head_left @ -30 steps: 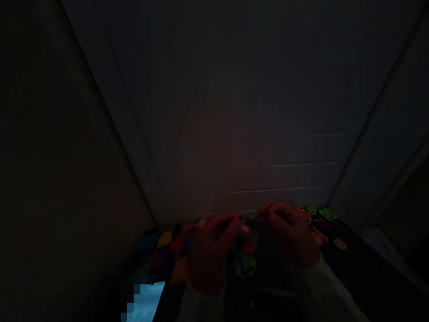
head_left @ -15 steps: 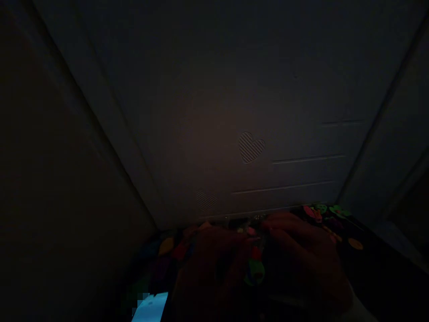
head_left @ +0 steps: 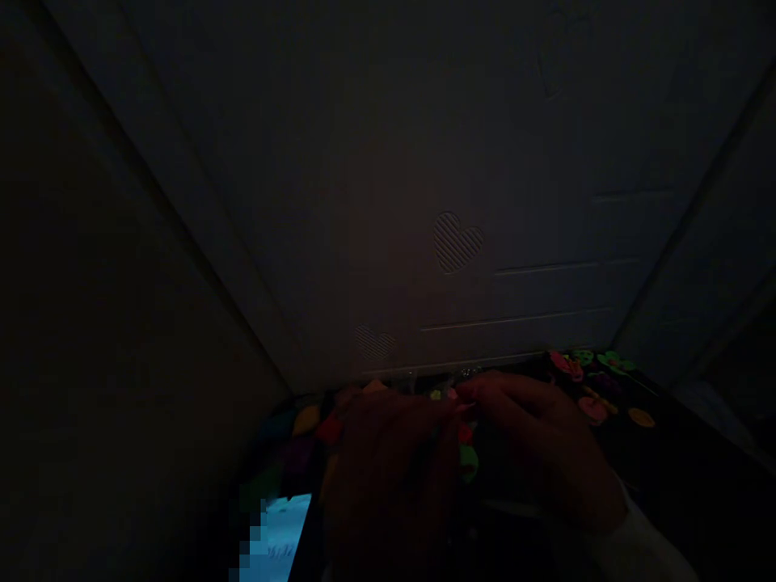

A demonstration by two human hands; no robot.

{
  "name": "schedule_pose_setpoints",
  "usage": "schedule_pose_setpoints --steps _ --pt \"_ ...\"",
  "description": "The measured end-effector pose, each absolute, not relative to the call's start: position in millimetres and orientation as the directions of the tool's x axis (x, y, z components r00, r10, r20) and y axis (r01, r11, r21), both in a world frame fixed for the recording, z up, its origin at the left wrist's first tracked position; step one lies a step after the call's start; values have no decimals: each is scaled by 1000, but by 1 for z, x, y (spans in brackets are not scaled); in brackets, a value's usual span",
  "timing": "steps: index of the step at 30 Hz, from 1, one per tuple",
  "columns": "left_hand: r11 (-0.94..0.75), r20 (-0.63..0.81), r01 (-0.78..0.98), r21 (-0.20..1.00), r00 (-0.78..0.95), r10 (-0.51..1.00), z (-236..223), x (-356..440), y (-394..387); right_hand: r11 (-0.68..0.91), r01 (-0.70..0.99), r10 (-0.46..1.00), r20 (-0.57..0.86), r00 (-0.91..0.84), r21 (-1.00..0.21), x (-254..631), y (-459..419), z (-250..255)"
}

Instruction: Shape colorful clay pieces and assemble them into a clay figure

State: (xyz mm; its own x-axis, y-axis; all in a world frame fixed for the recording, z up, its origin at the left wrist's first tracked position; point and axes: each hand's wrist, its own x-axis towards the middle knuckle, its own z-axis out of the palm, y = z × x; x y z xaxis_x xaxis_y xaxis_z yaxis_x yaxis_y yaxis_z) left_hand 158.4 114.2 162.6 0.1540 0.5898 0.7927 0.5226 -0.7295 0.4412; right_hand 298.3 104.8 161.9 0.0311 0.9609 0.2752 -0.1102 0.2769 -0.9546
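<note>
The scene is very dark. My left hand (head_left: 394, 461) and my right hand (head_left: 539, 440) meet near the foot of the pale panel, fingertips nearly touching. Between their pinched fingers is a small pink piece (head_left: 466, 407), soft-looking, its exact kind unclear. Just below the fingertips lie a red piece (head_left: 465, 434) and a green rounded piece (head_left: 469, 462), partly covered by my left hand. A small yellow piece (head_left: 436, 395) shows behind my left fingers.
A pale upright panel with embossed hearts (head_left: 457, 242) rises behind my hands. Flat coloured shapes, among them a green flower (head_left: 615, 361) and an orange disc (head_left: 641, 417), lie right. Several coloured lumps (head_left: 306, 419) sit left, near a lit phone screen (head_left: 279, 537).
The view has tipped slightly downward, so the panel and the coloured pieces sit higher. My hands have drawn closer together around the pink piece. More of a pink shape at right shows.
</note>
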Motion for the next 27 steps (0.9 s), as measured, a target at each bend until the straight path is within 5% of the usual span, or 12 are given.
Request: schedule_pose_setpoints --steps 14,22,27 --pt "-746 865 599 290 170 473 168 161 114 252 -96 967 247 58 -963 299 104 161" --pt "-726 839 604 329 166 518 164 156 112 226 1 973 226 -36 -974 305 104 161" --pt "-588 786 695 414 53 616 167 150 121 175 -198 964 209 -166 -964 311 104 162"
